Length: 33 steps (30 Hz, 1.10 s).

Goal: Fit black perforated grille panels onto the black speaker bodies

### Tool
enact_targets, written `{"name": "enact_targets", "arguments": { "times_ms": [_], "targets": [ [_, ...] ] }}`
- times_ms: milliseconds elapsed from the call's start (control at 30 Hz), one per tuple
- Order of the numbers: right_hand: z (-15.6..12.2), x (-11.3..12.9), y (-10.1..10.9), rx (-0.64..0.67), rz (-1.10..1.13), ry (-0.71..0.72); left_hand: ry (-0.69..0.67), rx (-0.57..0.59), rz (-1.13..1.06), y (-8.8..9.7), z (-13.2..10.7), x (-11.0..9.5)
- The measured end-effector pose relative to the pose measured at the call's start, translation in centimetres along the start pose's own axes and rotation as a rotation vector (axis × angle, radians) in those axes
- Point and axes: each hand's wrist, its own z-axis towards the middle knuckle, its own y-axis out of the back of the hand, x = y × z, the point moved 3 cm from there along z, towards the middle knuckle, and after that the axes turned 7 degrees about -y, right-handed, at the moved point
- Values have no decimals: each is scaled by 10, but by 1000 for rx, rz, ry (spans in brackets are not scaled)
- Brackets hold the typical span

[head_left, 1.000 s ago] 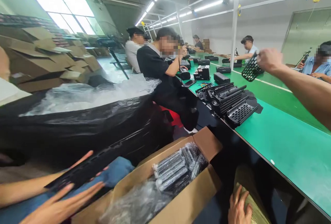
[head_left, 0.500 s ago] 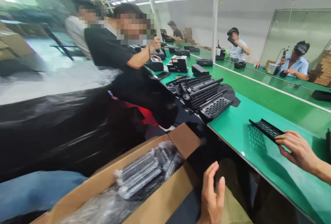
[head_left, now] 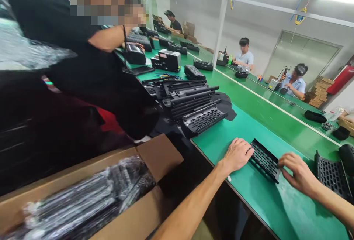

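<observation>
A black perforated panel (head_left: 264, 160), slightly curved with raised edges and rows of slots, lies between my hands on the green work surface. My left hand (head_left: 238, 154) is closed on its left end, fingertips over the edge. At the opposite end, the bent fingers of my right hand (head_left: 297, 173) grip the panel's corner, the thumb lower down. Farther right rests a second perforated panel (head_left: 332, 173), apart from my right hand. Beyond my left hand lies a pile of similar black panels (head_left: 190, 101).
An open cardboard box (head_left: 162, 157) with plastic-wrapped parts (head_left: 91, 192) stands below the bench at left. A co-worker in black (head_left: 69, 48) is beside the bench. Black speaker-like units (head_left: 203, 65) and a white-and-black device (head_left: 166, 61) stand farther along. Other people work across the bench.
My left hand has come up from beside the box onto the panel's left end. The panel, tilted up before under my right hand, now lies flatter. The view has swung right.
</observation>
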Motion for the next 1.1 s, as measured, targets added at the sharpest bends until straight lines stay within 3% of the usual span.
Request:
{"name": "enact_targets", "arguments": {
  "times_ms": [67,133,233,333,433,567,733,900,1000,1100],
  "targets": [
    [42,2,6,-30,58,-116,-78,-3,3,-2,-7,-5],
    [97,8,-6,29,119,-249,-129,-19,5,1,-13,-8],
    [186,21,-45,123,155,-357,-168,-14,-11,5,-17,-8],
    [258,29,-87,133,158,-411,-98,-36,-26,6,-18,-4],
    [297,26,-118,152,132,-491,-44,-31,-27,7,-19,-4],
    [312,15,-132,204,89,-529,-63,-29,-32,8,-21,-7],
    [328,6,-106,184,58,-516,-70,-64,-39,6,-21,-5],
    [334,-8,-41,156,90,-515,-51,-104,-117,10,-20,-3],
    [315,-12,6,182,125,-512,-15,-123,-198,11,-19,1],
    [278,-9,47,267,205,-501,59,-190,-316,10,-17,10]
  ]
}}
